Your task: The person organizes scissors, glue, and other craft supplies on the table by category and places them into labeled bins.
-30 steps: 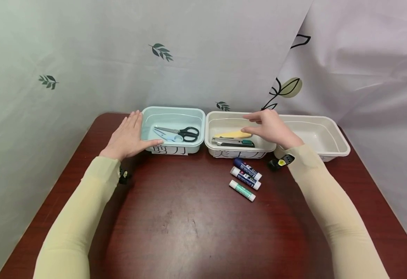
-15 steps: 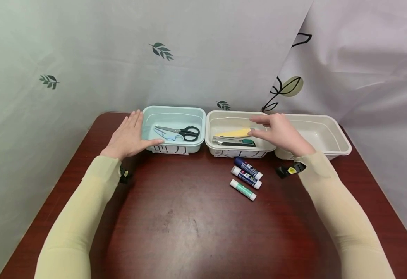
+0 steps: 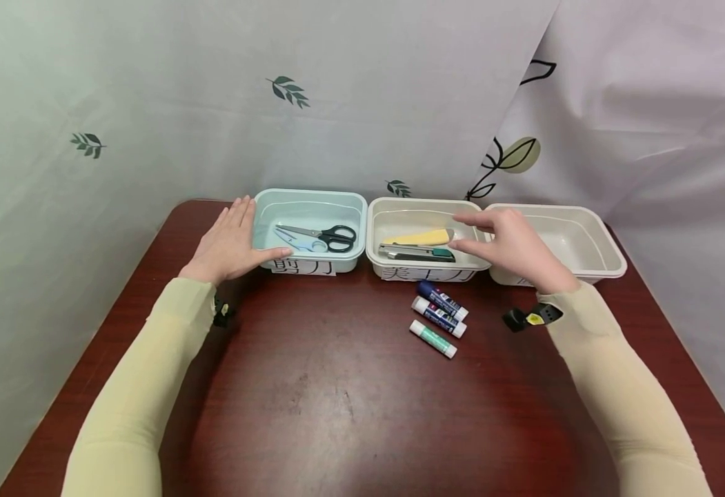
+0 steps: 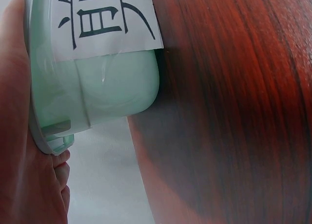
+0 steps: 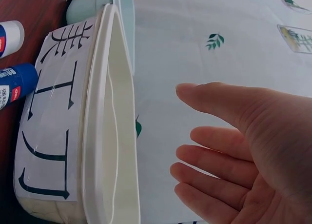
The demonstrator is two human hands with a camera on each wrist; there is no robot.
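Observation:
My left hand [image 3: 225,241] rests against the left end of a light blue bin [image 3: 310,197], fingers straight along its rim and thumb at the front corner. Inside that bin lie black-handled scissors [image 3: 336,239] and light blue scissors [image 3: 303,241]. Over the right end of the middle beige bin [image 3: 393,204] hovers my right hand [image 3: 511,245], thumb and fingers apart with nothing between them. A yellow box cutter [image 3: 421,238] lies below its fingertips, beside a green-and-grey box cutter [image 3: 416,252] in the same bin. The right wrist view shows the bare palm [image 5: 263,155].
Another beige bin [image 3: 570,238] stands at the right, partly behind my right hand. Two blue glue sticks [image 3: 441,300] and a green glue stick [image 3: 433,338] lie in front of the middle bin on the dark red table [image 3: 312,400]. A patterned curtain [image 3: 362,103] hangs behind.
My right hand has drawn back to the right, away from the yellow box cutter, which stays in the middle bin. The left hand has kept its place on the blue bin.

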